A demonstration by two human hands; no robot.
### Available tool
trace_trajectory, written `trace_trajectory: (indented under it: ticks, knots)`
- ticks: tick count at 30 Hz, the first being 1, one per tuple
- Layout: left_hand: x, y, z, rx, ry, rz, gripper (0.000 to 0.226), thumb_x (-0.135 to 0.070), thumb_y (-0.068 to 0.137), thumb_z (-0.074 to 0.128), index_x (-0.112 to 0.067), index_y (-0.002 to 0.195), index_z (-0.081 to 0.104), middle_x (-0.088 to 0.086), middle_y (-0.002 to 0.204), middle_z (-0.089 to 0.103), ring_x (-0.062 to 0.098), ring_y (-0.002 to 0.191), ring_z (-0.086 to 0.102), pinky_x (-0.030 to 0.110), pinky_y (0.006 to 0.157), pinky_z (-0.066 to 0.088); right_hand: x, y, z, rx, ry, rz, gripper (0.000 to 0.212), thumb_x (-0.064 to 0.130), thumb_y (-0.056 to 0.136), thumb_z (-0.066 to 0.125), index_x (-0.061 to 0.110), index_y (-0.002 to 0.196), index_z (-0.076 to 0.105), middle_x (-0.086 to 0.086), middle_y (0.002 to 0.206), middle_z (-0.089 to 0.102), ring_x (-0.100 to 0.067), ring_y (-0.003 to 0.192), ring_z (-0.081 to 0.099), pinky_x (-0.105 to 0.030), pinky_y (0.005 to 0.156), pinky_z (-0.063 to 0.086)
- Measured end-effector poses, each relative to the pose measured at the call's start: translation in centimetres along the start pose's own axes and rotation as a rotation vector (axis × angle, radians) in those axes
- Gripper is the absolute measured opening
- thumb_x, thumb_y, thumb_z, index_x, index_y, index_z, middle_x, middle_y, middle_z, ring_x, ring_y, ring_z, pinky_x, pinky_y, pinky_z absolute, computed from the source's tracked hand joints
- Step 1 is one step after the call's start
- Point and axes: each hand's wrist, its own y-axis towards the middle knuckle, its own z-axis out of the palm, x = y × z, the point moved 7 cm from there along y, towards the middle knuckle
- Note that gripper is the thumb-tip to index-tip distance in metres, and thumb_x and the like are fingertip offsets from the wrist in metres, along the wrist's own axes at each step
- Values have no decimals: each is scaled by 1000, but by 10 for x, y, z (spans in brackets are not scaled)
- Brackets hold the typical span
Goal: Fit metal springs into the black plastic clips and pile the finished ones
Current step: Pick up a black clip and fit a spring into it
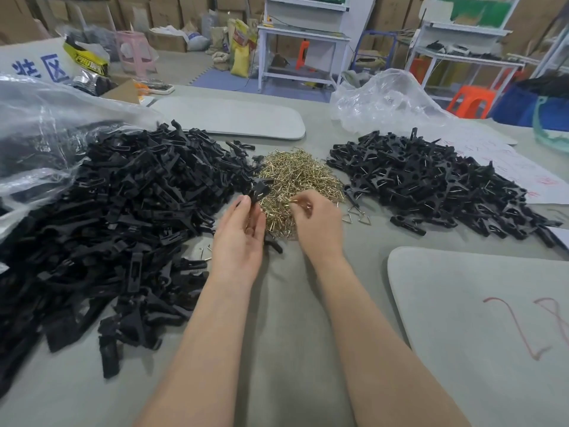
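A large heap of loose black plastic clips [123, 217] covers the left of the table. In the middle lies a mound of brass-coloured metal springs [295, 177]. On the right sits a pile of black clips with springs fitted [431, 183]. My left hand [240, 235] pinches one black clip [259, 190] between its fingertips, just above the springs' near edge. My right hand [317, 220] is over the springs with curled fingers, pinching a spring [297, 201] close to the held clip.
A clear plastic bag [46, 124] spills clips at the left; another crumpled bag [385, 100] lies at the back right. Grey pads lie at the back [231, 118] and near right [477, 318]. Several loose triangular springs [358, 212] lie beside my right hand.
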Motion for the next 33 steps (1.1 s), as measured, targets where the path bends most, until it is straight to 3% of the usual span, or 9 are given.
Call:
trace_trajectory:
  ticks: [5,9,12,14,18,22,27,30,33]
  knots:
    - [5,-4,0,8,32,-72,6,1,88,60,1,93,63,10,92,66,14,86,66,17,70,57,-13,-4,-30,-100,82,-10,25,26,97,52,13,111,68,3,104,67,-11,95,57,-17,80,35]
    - [10,-7,2,55,110,-144,6,4,87,60,5,92,64,14,91,68,18,87,69,14,60,54,-21,-9,-40,-150,286,43,14,23,97,51,21,98,65,3,84,68,-9,74,65,-24,67,51]
    - [13,-7,3,87,128,-167,10,-1,88,61,4,96,64,15,93,70,17,85,70,16,64,56,-36,-14,-38,-160,437,166,10,16,95,55,18,91,63,4,69,67,-5,59,65,-20,55,53]
    - [14,-7,4,103,136,-160,12,-4,89,61,1,99,64,11,91,72,13,81,71,19,68,57,-45,-14,-31,-93,465,255,9,10,93,57,10,97,65,2,69,68,-7,62,67,-20,58,54]
    - [13,-4,4,87,263,-126,21,-16,90,63,-11,110,63,-2,90,73,2,71,66,17,66,53,-41,-10,-22,21,247,177,16,13,90,60,16,105,66,8,82,63,-7,75,61,-22,73,48]
    - [13,-4,5,80,218,-127,9,-8,88,63,-4,95,66,7,88,72,9,77,69,17,65,55,-41,-10,-24,13,32,128,12,16,90,61,19,99,68,9,85,59,-8,80,54,-19,73,36]
    - [16,-8,9,109,215,-156,5,0,86,63,2,90,65,13,86,71,18,82,72,18,65,56,-34,-10,-35,-68,188,94,15,10,91,59,24,86,62,13,79,61,-1,70,55,-5,63,40]
    - [15,-10,13,139,260,-126,6,1,86,62,3,92,63,13,88,69,17,80,71,21,72,58,-28,-11,-36,-55,299,84,25,9,93,55,31,83,61,13,77,62,-6,66,56,-19,65,48]
    - [8,-11,13,120,595,70,10,-5,86,66,-10,93,61,10,98,66,16,84,67,24,84,56,-17,-14,-35,-21,61,-33,20,12,95,49,23,95,65,12,84,60,-9,74,53,-25,70,42]
